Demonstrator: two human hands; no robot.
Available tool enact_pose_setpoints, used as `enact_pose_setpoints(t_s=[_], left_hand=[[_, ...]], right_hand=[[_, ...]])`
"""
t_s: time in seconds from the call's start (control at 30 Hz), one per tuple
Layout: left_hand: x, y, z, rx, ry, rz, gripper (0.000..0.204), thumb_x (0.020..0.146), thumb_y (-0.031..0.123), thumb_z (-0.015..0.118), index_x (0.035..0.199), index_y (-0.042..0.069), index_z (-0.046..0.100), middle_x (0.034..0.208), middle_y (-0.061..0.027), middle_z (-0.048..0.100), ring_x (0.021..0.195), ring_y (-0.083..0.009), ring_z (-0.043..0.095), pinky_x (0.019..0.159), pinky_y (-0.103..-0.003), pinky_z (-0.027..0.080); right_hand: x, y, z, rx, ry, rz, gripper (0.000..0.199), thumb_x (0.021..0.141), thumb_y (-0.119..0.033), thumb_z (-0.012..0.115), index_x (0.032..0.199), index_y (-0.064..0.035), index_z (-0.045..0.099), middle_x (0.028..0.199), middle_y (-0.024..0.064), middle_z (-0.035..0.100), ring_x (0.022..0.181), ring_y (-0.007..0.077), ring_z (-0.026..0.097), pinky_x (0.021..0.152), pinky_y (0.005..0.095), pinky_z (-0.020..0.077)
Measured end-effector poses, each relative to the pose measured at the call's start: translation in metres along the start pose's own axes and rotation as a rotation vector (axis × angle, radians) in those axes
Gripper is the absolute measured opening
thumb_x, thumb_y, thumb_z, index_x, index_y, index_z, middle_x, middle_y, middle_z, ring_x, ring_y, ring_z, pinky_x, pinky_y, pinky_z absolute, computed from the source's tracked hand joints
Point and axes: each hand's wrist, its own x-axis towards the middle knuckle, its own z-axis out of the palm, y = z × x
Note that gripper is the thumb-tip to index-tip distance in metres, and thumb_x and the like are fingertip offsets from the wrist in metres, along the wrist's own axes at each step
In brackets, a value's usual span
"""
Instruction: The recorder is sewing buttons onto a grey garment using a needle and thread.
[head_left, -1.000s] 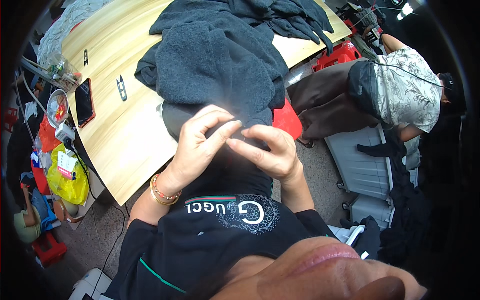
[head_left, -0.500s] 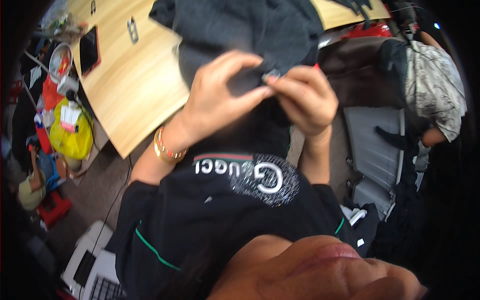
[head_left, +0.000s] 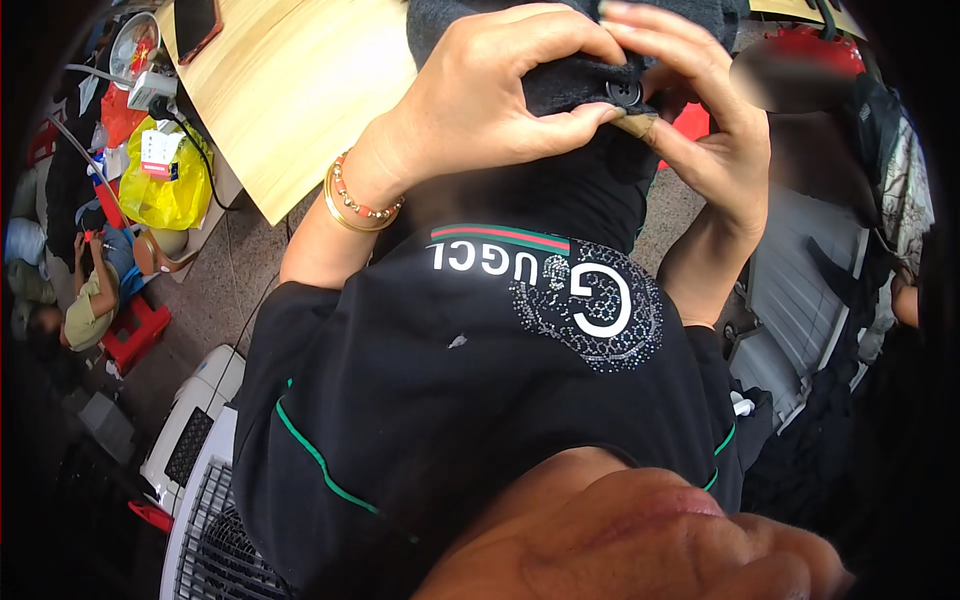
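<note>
Now | both hands: left hand (head_left: pixel 480 95), right hand (head_left: pixel 700 110) pinching dark garment (head_left: pixel 570 85) | touching apparently 1 button (head_left: pixel 625 92)

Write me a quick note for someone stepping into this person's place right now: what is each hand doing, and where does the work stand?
Left hand: pinching the dark grey garment beside its black button, thumb underneath.
Right hand: fingers curled over the same edge, thumb pressing just under the button.
Garment: held up near the chest, its far end out of frame above the wooden table.
Done or left: whether the button is through its hole cannot be told; check it.
</note>
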Motion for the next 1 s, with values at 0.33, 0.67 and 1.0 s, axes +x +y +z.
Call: enact_pose_setpoints(t_s=[0.33,0.67,1.0], left_hand=[[-0.009,-0.020,0.003,-0.025,0.057,0.277,0.025,0.074,-0.003,0.074,0.098,-0.004,0.066,0.092,-0.0132,0.067,0.081,-0.0217,0.068,0.073,-0.028,0.053],[-0.009,-0.025,0.010,0.006,0.141,0.335,0.022,0.074,-0.004,0.073,0.095,-0.002,0.067,0.086,-0.0120,0.067,0.075,-0.0221,0.067,0.068,-0.028,0.053],[-0.001,-0.035,0.020,0.461,0.275,0.574,0.026,0.069,-0.005,0.071,0.094,0.000,0.067,0.073,-0.0090,0.061,0.061,-0.0227,0.062,0.053,-0.030,0.050]], right_hand=[[-0.016,0.033,0.005,0.298,0.050,0.131,0.035,0.075,-0.004,0.074,0.106,0.0043,0.060,0.107,0.0096,0.060,0.079,0.0051,0.054,0.066,0.0167,0.0435],[-0.016,0.033,0.009,0.191,0.141,0.022,0.030,0.076,0.002,0.076,0.101,0.0046,0.060,0.101,0.0100,0.062,0.080,0.0067,0.056,0.067,0.0168,0.0457],[-0.013,0.024,0.021,0.041,0.276,-0.055,0.026,0.076,0.009,0.073,0.099,0.0060,0.063,0.103,0.0128,0.063,0.081,0.0086,0.058,0.068,0.0178,0.0485]])
